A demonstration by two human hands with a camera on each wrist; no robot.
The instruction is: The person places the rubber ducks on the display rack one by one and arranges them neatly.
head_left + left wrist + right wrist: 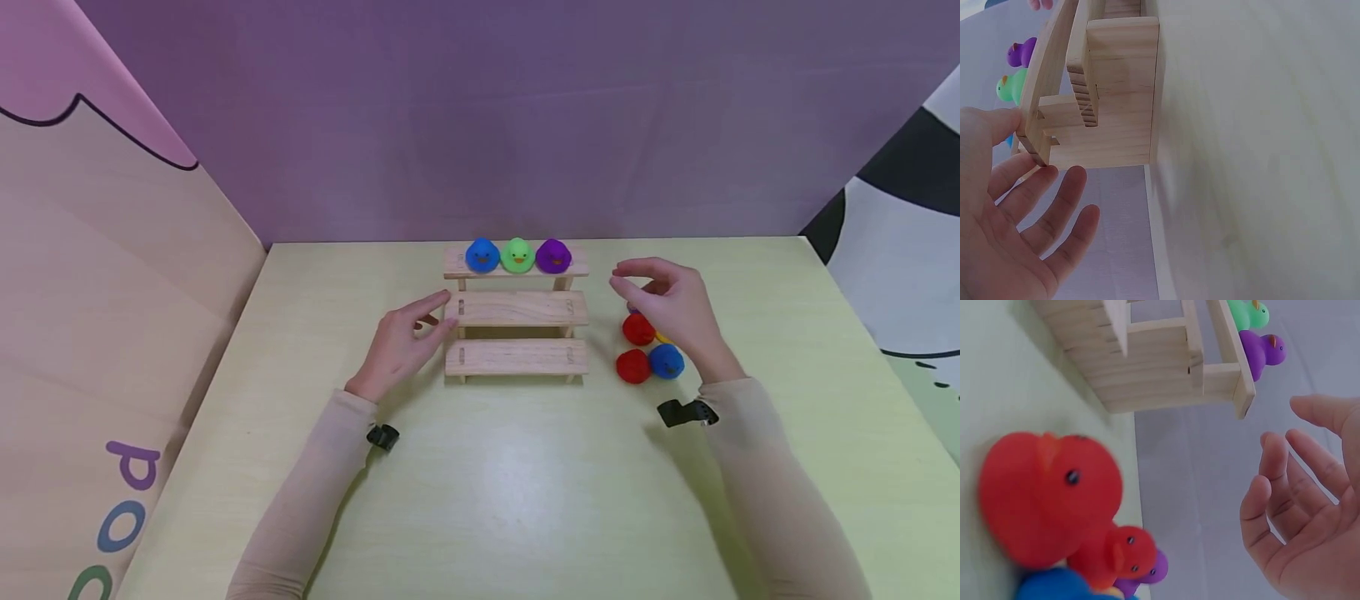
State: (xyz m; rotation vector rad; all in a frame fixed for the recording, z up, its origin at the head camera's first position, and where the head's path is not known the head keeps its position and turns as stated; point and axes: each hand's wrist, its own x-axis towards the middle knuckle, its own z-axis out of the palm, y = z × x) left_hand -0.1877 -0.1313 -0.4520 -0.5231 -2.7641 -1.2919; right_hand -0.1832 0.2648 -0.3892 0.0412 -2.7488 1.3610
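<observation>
Right hand [671, 307] relaxed and empty, left hand [405, 342] pinching the rack [517, 357]: three ducks [517, 256] top it, other ducks [633, 367] remain on the table [517, 517].

The pale table [480, 475] bears a three-tier wooden stand [517, 358] and, right of it, several small ducks [633, 367].

Three-tier stand [517, 310] on worktop [480, 517], three toy ducks [517, 256] in a row on rear top tier, loose ducks [633, 367] right of stand, left hand [397, 342] at stand's left end, right hand [671, 308] above loose ducks.
</observation>
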